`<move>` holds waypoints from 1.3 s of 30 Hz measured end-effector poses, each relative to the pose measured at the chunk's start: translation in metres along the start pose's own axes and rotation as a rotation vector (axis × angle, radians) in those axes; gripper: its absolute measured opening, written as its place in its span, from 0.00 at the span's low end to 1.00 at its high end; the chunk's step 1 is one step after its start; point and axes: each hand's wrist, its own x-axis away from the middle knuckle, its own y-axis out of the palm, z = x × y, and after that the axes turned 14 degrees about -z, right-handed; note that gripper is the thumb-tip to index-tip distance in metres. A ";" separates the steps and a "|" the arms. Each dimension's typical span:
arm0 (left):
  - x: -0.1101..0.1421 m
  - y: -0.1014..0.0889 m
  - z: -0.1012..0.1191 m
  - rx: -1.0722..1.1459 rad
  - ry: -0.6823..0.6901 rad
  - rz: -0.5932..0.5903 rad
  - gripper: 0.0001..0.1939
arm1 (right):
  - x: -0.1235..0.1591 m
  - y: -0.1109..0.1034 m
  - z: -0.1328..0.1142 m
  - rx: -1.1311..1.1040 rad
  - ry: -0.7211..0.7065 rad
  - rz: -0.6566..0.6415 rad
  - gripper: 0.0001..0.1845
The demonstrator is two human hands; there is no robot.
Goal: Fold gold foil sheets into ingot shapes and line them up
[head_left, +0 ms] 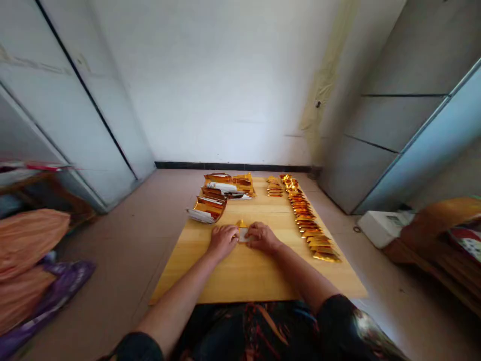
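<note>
My left hand and my right hand meet near the middle of the wooden board. Between them is a small sheet of gold foil paper, its pale side facing up and a gold point rising at its far edge. Fingers of both hands are closed on the sheet's two sides, and they hide much of it. Just beyond my left hand lies a curved stack of gold paper sheets, with more gold sheets behind. Folded gold paper pieces overlap in a long row to the right of my right hand.
A short row of folded gold pieces sits at the board's far side. Grey cabinets stand at right, near a white box. Orange cloth and a purple bag are on the left. A white wall rises behind.
</note>
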 end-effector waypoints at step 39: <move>0.002 0.003 0.005 -0.003 -0.013 0.030 0.04 | -0.001 0.007 -0.008 0.126 -0.057 0.062 0.09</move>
